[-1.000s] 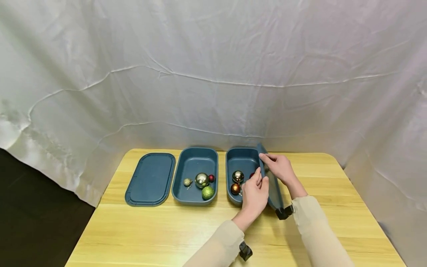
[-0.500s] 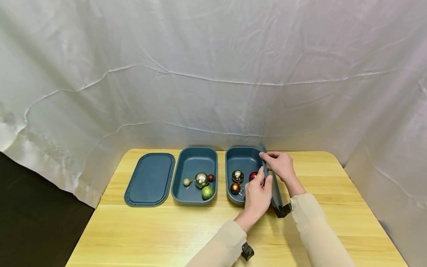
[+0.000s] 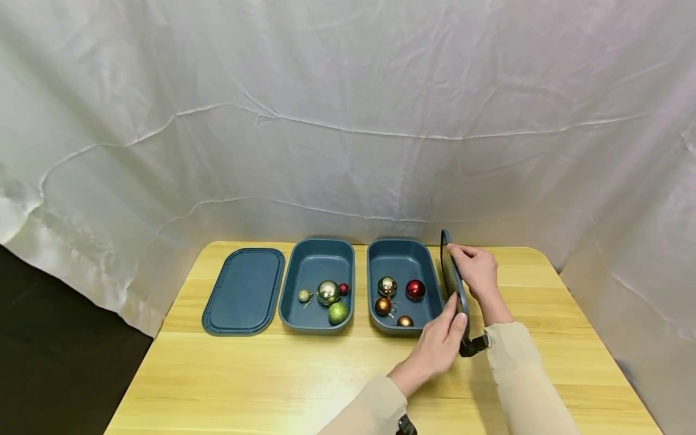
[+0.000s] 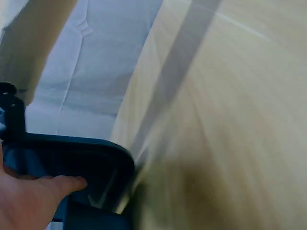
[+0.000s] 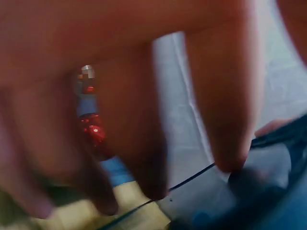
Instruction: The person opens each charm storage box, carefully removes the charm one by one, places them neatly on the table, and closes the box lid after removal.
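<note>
Both hands hold a dark blue lid [image 3: 451, 272], which stands nearly on edge just right of the right-hand blue box [image 3: 399, 257]. My right hand [image 3: 477, 272] pinches it by its far part. Nearer me, my left hand [image 3: 437, 344] grips its near part between fingers and thumb. In the left wrist view the thumb [image 4: 69, 184] lies across the lid's [image 4: 91, 142] recessed face. Blurred fingers [image 5: 127, 120] fill much of the right wrist view. Inside the right box lie a red Christmas bauble [image 3: 415, 290], a shiny gold one [image 3: 387, 286] and two copper-coloured ones [image 3: 383, 306].
Left of that box stands a matching blue box [image 3: 321, 257] with several baubles, including a glittery green one [image 3: 338, 313]. Another blue lid [image 3: 244, 290] lies flat at the far left. The wooden table [image 3: 244, 380] backs onto a pale fabric curtain [image 3: 348, 151].
Both hands have carried the lid rightward off the right box, and it now stands more upright. The red bauble and a copper-coloured one in that box have come fully into view.
</note>
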### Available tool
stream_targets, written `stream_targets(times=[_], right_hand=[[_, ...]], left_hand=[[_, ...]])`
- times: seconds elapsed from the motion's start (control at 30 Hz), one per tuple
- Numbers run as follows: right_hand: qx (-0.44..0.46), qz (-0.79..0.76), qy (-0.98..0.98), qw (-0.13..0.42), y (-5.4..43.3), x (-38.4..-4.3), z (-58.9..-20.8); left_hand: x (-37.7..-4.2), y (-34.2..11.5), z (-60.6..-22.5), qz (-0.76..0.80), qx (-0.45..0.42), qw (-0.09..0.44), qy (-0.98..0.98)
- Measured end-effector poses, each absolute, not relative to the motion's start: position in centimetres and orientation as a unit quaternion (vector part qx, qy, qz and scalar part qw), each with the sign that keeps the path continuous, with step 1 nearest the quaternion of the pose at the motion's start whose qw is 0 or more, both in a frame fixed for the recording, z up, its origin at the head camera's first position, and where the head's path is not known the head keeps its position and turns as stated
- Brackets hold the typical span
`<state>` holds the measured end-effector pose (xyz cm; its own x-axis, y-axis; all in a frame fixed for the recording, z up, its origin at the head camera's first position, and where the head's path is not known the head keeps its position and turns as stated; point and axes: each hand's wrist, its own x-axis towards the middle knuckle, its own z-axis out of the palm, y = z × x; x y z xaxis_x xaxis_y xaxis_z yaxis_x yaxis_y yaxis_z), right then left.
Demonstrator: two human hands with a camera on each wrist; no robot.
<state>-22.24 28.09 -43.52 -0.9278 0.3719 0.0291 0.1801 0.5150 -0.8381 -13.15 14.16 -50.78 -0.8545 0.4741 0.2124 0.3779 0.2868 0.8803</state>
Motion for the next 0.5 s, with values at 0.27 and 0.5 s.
stream_targets(times=[0.27, 0.5], right_hand=[[-0.188, 0.449, -0.867, 0.109, 29.9, -21.7, -43.1], [-0.223, 0.452, -0.858, 0.098, 32.4, -21.0, -43.5]], left_hand=[[-12.6, 14.5, -51.7, 0.519, 0.309, 0.11, 0.789], [-12.1, 14.6, -53.0, 0.5, 0.3, 0.147, 0.799]])
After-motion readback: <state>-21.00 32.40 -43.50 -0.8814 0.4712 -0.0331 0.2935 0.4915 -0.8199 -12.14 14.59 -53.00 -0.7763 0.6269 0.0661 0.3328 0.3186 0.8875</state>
